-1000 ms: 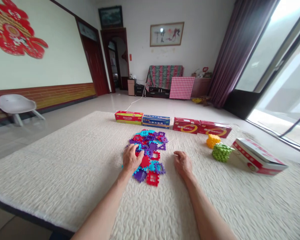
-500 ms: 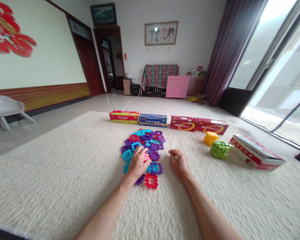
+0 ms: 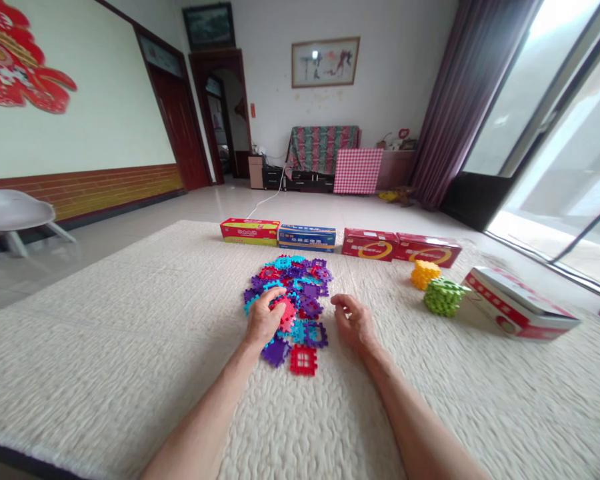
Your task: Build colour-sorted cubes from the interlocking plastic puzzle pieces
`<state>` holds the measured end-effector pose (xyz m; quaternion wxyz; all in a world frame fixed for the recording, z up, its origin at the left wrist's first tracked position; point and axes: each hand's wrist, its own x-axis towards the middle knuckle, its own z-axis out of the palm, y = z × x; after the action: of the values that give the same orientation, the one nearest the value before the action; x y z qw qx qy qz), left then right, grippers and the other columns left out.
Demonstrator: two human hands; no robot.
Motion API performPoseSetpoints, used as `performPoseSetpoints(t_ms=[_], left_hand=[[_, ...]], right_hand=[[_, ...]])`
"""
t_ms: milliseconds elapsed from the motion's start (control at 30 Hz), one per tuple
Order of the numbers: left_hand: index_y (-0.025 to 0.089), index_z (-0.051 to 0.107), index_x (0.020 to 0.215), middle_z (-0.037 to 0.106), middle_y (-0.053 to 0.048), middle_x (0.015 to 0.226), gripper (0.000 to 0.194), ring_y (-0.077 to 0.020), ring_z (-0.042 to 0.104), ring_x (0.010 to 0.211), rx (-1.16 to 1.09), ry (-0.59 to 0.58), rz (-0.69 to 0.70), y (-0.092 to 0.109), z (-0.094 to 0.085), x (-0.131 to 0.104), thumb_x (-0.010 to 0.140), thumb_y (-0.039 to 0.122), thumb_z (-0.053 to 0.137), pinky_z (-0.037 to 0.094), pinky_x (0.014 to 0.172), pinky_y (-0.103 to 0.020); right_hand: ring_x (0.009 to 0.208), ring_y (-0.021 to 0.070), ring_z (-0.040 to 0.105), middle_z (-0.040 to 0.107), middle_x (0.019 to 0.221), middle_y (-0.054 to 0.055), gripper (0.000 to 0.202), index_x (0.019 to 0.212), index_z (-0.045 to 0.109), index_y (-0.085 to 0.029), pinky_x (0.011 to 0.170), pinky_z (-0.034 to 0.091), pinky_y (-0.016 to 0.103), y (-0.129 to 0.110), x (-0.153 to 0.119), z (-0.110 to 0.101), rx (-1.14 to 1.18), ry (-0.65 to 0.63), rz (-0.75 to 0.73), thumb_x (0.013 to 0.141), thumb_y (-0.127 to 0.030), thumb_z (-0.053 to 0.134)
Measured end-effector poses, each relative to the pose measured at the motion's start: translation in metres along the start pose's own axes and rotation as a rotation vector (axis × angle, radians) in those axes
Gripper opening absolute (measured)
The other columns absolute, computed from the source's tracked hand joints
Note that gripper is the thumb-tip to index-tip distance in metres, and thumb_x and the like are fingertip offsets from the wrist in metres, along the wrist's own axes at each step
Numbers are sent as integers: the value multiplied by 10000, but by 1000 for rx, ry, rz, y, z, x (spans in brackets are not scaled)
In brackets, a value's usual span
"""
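- Left hand (image 3: 266, 319): over the near left part of the pile; grip closed on a red toothed plate (image 3: 286, 313), its edge between thumb and fingers. Plate tilted, its face catching light.
- Right hand (image 3: 354, 322): right of the pile and apart from it, low over the tabletop (image 3: 130, 347); fingers curled inward. Cannot tell whether its grip is fully closed.
- Pile of toothed plastic plates (image 3: 311, 291): between the hands, extending away from the viewer; purple, light blue and red, overlapping. Some plates solid, others framed or windowed.
- Near end of pile: red window plate (image 3: 303, 360) flat on the cover; solid purple plate (image 3: 276, 352) to its left; purple frame plate (image 3: 315, 335) just beyond, to the right.
- Tabletop: covered in cream, ridged quilted cloth.
- Beyond the pile, in a row from left: red-and-yellow box (image 3: 250, 232), blue box (image 3: 307, 239), then, after a gap, two dark red boxes (image 3: 369, 245) end to end.
- Right side: yellow toothed block (image 3: 425, 274), with green toothed block (image 3: 445, 297) nearer the viewer; white-and-red carton (image 3: 521, 307) lies to the right of the green one.
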<state>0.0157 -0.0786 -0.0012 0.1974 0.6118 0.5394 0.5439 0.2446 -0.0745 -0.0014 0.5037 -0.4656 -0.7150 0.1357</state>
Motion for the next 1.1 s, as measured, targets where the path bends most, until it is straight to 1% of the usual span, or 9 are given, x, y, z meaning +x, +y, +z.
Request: performPoseSetpoints(t_ms=[200, 333, 433, 533, 667, 800, 900, 1000, 1100], left_hand=[[187, 679, 1028, 693, -56, 1102, 298, -191, 633, 1048, -191, 32, -61, 9, 15, -4, 743, 208, 595, 447, 1003, -354], [194, 675, 1037, 689, -56, 1116, 290, -190, 631, 1054, -249, 24, -52, 22, 22, -9, 758, 214, 601, 455, 994, -351], [188, 674, 1026, 687, -59, 1120, 276, -186, 624, 1067, -236, 34, -24, 31, 23, -11, 762, 187, 589, 457, 997, -350], [185, 666, 1039, 684, -62, 1122, 281, -182, 622, 1071, -216, 39, 21, 34, 22, -11, 773, 173, 576, 463, 997, -354], [193, 654, 1061, 676, -61, 1140, 287, -180, 612, 1090, -184, 32, 94, 36, 24, -14, 795, 163, 551, 463, 1005, -358], [208, 645, 1061, 666, -54, 1157, 279, -176, 606, 1101, -113, 14, 188, 35, 25, -16, 808, 159, 540, 497, 965, -336], [202, 636, 1053, 674, -65, 1119, 260, -170, 637, 1024, -53, 62, 246, 33, 23, -14, 825, 164, 518, 558, 813, -281], [194, 643, 1018, 693, -68, 1036, 254, -157, 657, 927, 35, 150, 298, 27, 18, -10, 822, 132, 494, 562, 710, -245], [192, 649, 996, 695, -65, 997, 264, -159, 656, 905, 120, 176, 346, 22, 16, -7, 810, 99, 485, 558, 678, -239]], right_hand=[[713, 137, 609, 671, 864, 31, 162, 937, 609, -208, 621, 476, 245, -33, -5, 10, 120, -106, -52, 837, -231, 483], [743, 142, 608, 664, 906, 37, 209, 1027, 592, -208, 619, 470, 250, -45, -8, 16, 173, -183, -40, 859, -286, 494], [740, 152, 601, 653, 868, 41, 256, 1043, 588, -193, 623, 472, 262, -45, -7, 19, 243, -159, 44, 833, -330, 535], [717, 149, 590, 646, 872, 39, 352, 1051, 578, -183, 625, 475, 269, -44, -5, 23, 404, -151, 190, 774, -399, 605], [585, 113, 538, 608, 707, -18, 357, 960, 576, -181, 535, 417, 231, -47, -4, 25, 626, -257, 388, 716, -428, 659], [536, 92, 502, 583, 652, -41, 301, 863, 572, -183, 514, 388, 216, -52, 0, 17, 708, -297, 469, 668, -379, 691], [577, 100, 531, 616, 703, -22, 305, 849, 584, -182, 560, 413, 225, -47, 8, 5, 735, -228, 501, 645, -375, 702], [616, 112, 554, 644, 769, 7, 328, 852, 592, -176, 578, 419, 228, -29, 16, -11, 677, -45, 543, 628, -389, 703], [689, 161, 596, 660, 839, 50, 390, 912, 601, -170, 619, 455, 273, 0, 20, -28, 568, 136, 587, 641, -443, 663]])
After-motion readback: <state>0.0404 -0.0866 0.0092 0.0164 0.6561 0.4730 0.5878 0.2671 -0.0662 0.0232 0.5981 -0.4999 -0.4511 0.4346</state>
